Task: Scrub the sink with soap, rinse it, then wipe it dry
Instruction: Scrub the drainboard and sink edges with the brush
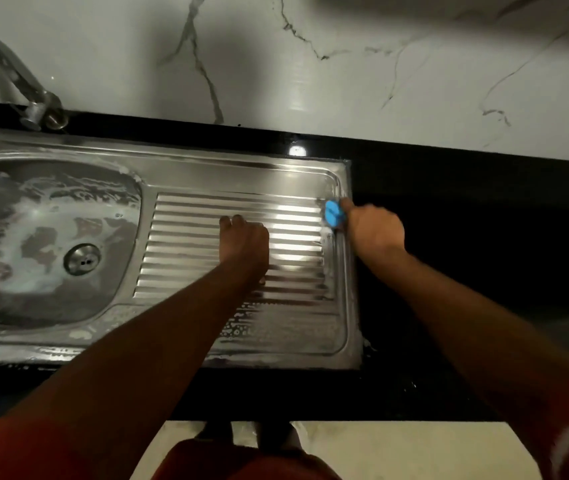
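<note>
Right hand around blue scrubber

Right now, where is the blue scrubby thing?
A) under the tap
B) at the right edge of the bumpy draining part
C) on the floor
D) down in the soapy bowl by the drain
B: the right hand holds the blue scrubber against the right edge of the ridged drainboard, well away from the soapy basin.
</note>
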Demonstrator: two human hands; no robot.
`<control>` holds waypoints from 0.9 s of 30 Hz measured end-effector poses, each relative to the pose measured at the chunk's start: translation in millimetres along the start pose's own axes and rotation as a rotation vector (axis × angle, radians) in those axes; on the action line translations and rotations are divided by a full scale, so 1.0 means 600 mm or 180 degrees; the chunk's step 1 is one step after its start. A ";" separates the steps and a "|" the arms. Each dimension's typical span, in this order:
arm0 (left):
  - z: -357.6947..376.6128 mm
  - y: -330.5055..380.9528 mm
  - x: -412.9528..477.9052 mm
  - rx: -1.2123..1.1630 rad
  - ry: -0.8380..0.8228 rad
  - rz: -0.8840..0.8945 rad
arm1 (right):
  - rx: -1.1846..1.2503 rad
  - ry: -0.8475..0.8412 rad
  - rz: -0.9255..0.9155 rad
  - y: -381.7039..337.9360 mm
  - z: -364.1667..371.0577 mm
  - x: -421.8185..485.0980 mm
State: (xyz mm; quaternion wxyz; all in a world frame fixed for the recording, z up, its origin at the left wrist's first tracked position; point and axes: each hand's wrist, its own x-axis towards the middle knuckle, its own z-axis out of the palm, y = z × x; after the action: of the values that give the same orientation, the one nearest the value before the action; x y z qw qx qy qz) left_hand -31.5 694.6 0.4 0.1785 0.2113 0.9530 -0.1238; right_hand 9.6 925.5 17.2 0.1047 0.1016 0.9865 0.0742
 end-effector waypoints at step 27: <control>-0.002 -0.014 0.001 0.0238 -0.0117 0.0168 | 0.0443 0.0006 0.1122 -0.040 0.040 -0.187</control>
State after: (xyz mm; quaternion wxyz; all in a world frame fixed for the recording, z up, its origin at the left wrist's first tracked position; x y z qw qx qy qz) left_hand -36.3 687.8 2.5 0.1912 0.2405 0.9383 -0.1585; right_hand 118.1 881.0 11.6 0.0819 0.2798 0.9563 0.0231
